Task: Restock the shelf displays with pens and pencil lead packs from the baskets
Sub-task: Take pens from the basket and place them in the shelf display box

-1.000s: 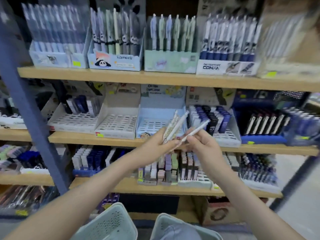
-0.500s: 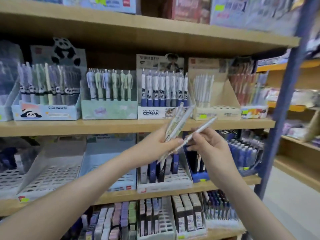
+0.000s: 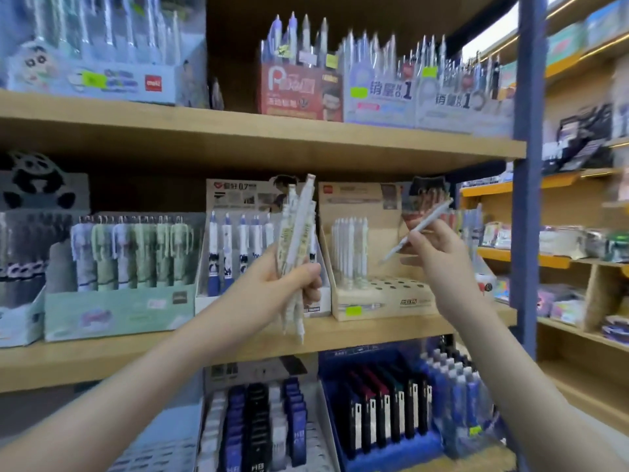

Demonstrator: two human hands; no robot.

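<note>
- The left hand (image 3: 289, 284) is curled around a bundle of white pens (image 3: 300, 233). It holds them nearly upright in front of the middle wooden shelf (image 3: 170, 349).
- The bundle's barrels are pale with a faint printed pattern. Their ends stick out above and below the fist.
- The right hand (image 3: 439, 253) pinches 1 single white pen (image 3: 420, 228) between fingertips and thumb. The pen slants with its tip down to the left, and it is apart from the bundle.
- The single pen hangs in the air in front of a tan display box (image 3: 374, 301), which sits on the shelf. A short row of standing white pens (image 3: 349, 247) fills the box's left side, with open round holes to their right.
- Just left of it is a display box of blue-and-white pens (image 3: 235, 253), partly hidden behind the left hand and the bundle.
- The number of pens in the bundle and the print on them are too blurred to tell.
- On the shelf below, dark lead packs (image 3: 258, 427) marked HB are cut off by the bottom edge.
</note>
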